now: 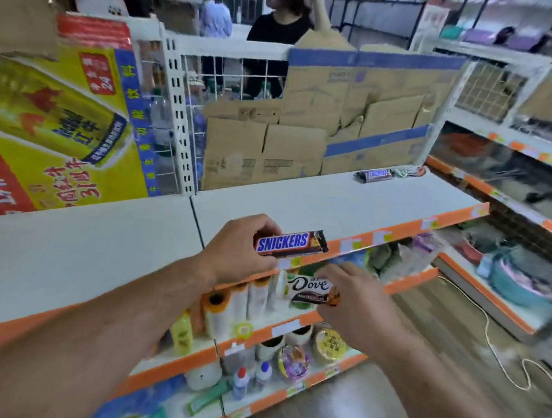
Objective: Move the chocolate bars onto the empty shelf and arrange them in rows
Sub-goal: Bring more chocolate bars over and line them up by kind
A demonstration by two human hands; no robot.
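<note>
Two chocolate bars are held just above the orange front edge of the top shelf (302,204), a wide, pale board that is mostly bare. The left hand (240,249) grips a Snickers bar (291,242) by its left end, fingers curled round it, label facing up. Just below and to the right, the right hand (359,304) pinches a Dove bar (311,288) at its right end, out in front of the shelf edge.

A second Snickers bar (374,175) lies far back on the right of the same shelf, beside a blurred wrapper I cannot identify. Flattened cardboard sheets (326,122) stand along the back of the shelf, with a white wire grille (233,73) to their left. A yellow and red drinks carton (50,119) sits on the left part.

Lower shelves (255,335) hold rolls, bottles and tubs. Another orange-edged rack (504,204) stands to the right. A white cable (490,347) trails over the brown floor (442,319). People (278,27) stand behind the shelving.
</note>
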